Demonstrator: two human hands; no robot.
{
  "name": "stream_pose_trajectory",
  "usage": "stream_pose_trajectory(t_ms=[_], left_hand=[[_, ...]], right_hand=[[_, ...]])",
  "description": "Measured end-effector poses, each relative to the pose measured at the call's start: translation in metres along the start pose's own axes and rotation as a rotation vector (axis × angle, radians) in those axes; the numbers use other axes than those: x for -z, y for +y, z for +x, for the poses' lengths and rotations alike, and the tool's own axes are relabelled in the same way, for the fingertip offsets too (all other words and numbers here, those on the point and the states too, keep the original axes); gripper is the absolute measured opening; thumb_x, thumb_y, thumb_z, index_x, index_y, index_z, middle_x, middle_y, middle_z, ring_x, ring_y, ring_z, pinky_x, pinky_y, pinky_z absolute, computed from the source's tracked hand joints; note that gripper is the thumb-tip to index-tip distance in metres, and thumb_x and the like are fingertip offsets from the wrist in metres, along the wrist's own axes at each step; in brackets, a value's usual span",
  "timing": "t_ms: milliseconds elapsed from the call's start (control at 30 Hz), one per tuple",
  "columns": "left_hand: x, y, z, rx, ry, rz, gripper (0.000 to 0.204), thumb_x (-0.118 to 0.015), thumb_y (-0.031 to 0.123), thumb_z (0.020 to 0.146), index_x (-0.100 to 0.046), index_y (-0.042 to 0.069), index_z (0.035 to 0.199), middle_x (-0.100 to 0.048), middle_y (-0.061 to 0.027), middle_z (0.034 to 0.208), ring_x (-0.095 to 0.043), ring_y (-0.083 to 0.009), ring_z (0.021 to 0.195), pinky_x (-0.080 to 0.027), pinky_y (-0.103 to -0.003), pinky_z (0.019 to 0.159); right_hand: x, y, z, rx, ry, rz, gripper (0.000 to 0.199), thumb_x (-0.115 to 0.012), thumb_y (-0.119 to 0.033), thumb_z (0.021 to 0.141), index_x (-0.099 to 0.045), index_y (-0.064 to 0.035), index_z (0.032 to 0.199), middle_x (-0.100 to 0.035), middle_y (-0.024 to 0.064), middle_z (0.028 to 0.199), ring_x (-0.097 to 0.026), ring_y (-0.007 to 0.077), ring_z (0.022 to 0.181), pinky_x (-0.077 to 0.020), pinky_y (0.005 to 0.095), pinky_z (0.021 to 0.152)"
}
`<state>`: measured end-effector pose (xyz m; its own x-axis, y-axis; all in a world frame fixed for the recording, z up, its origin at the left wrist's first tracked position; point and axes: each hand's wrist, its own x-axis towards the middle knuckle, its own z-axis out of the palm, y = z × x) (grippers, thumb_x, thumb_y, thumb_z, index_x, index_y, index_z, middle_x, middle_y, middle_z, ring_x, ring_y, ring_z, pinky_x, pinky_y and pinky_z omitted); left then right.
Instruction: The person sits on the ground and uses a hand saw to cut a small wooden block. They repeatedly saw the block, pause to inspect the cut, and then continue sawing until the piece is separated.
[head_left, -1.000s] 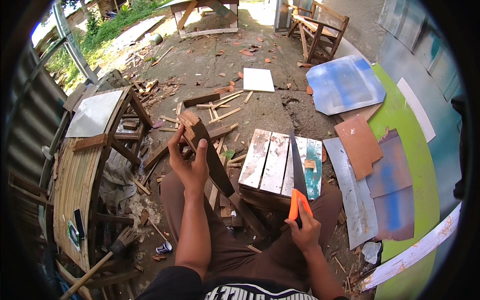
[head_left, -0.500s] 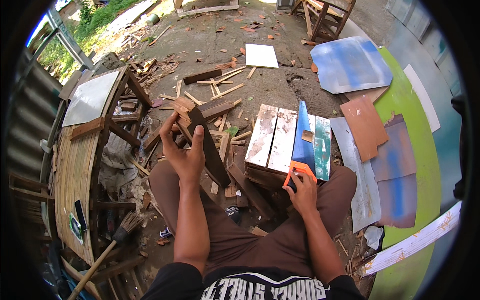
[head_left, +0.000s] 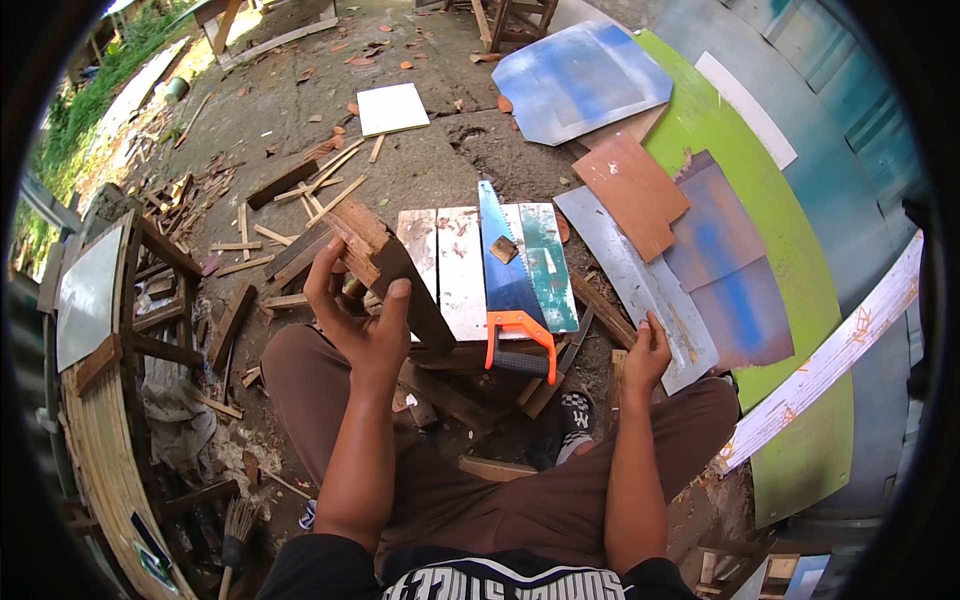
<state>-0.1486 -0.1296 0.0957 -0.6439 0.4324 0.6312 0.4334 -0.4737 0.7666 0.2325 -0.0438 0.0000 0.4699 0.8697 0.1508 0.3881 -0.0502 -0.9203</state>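
Over the lap, left hand point(head_left: 362, 318) grip wraps a wood block point(head_left: 385, 265); right hand point(head_left: 648, 355) loosely open, empty.

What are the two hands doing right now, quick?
Left hand: closed around a dark wooden block.
Right hand: holds nothing, fingers loose, beside the saw on the board.

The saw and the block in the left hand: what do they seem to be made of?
The saw seems to have a blue-coated metal blade, thin and flat, and an orange handle that looks like plastic. The block in the left hand looks like rough, unpainted wood: reddish-brown, with a splintered end.
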Motion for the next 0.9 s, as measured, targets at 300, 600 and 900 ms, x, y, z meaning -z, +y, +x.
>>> stream_pose_trajectory(t_ms=[300,600,900], left_hand=[[-0.053,-0.012,-0.022,0.019,-0.125,0.061,0.088,-0.091,0.008,0.084,-0.042,0.012,0.157,-0.051,-0.0106,0.143,-0.057,-0.0233,0.132,-0.059,-0.038,0.099],[-0.075,0.001,-0.03,0.097,-0.134,0.068,0.106,-0.089,0.003,0.08,-0.025,0.011,0.164,-0.05,-0.0076,0.122,-0.06,-0.0189,0.105,-0.056,-0.033,0.089],[-0.077,-0.011,-0.034,0.056,-0.075,0.043,0.093,-0.081,0.026,0.092,-0.023,0.007,0.162,-0.04,-0.0171,0.153,-0.06,-0.0293,0.128,-0.059,-0.046,0.105]], right_hand=[[-0.036,0.209,-0.07,-0.466,-0.386,-0.524,0.047,-0.075,-0.029,0.099,-0.072,-0.0002,0.135,-0.078,0.0251,0.121,-0.074,0.042,0.114,-0.0573,0.0483,0.101],[-0.07,0.292,-0.078,-0.623,-0.444,-0.528,0.062,-0.081,-0.033,0.092,-0.066,-0.0009,0.143,-0.073,0.0255,0.135,-0.068,0.0419,0.13,-0.0538,0.0488,0.11],[-0.11,0.295,-0.084,-0.818,-0.305,-0.474,0.107,-0.082,-0.025,0.094,-0.012,-0.0066,0.173,-0.038,0.03,0.168,-0.045,0.0462,0.152,-0.0428,0.0513,0.125]])
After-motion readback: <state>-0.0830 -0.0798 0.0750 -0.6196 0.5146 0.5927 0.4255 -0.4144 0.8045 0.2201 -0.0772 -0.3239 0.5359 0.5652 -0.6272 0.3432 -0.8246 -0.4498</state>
